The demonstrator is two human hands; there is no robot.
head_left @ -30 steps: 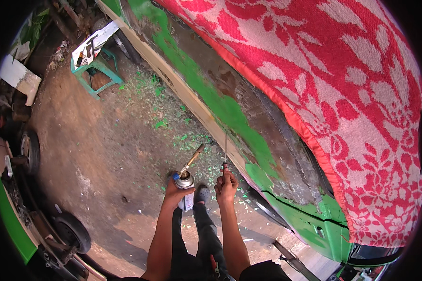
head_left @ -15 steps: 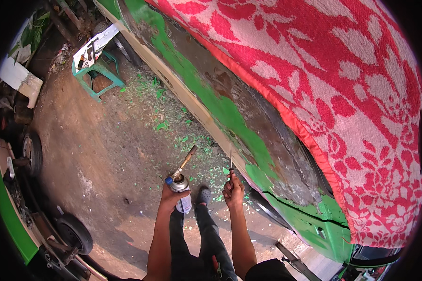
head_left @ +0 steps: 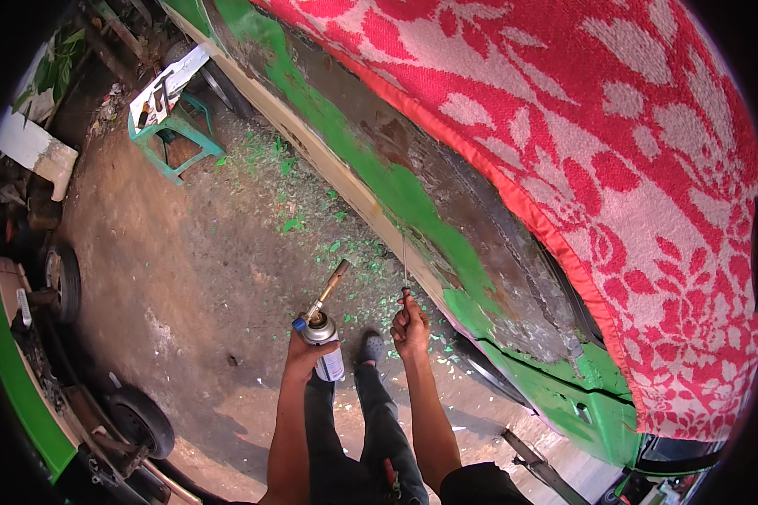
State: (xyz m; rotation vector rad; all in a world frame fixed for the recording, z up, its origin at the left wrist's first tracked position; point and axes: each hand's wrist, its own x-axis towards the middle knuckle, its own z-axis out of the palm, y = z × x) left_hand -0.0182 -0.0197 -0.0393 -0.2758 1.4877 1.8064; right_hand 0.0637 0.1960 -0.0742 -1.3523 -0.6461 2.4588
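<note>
My left hand (head_left: 301, 355) is wrapped round a gas canister blowtorch (head_left: 329, 360), with its brass nozzle tilted up to the right. No flame can be made out at its tip. In my right hand (head_left: 412, 331) is a screwdriver (head_left: 405, 290), gripped by its handle, its thin shaft upward. The shaft's tip appears in front of the beige lower edge of the green vehicle body (head_left: 413, 192); whether it touches cannot be told. Green paint there is partly stripped to brown and grey metal.
A red and pale flowered blanket (head_left: 598, 168) drapes over the vehicle. Green paint flakes (head_left: 292, 225) litter the ground. At the far left, a teal stool (head_left: 175, 147) bears a white board with tools. Wheels (head_left: 137, 421) and a green vehicle part (head_left: 17, 387) line the left side.
My right hand has shifted slightly up and to the left with the screwdriver. The blowtorch in my left hand stays nearly where it was.
</note>
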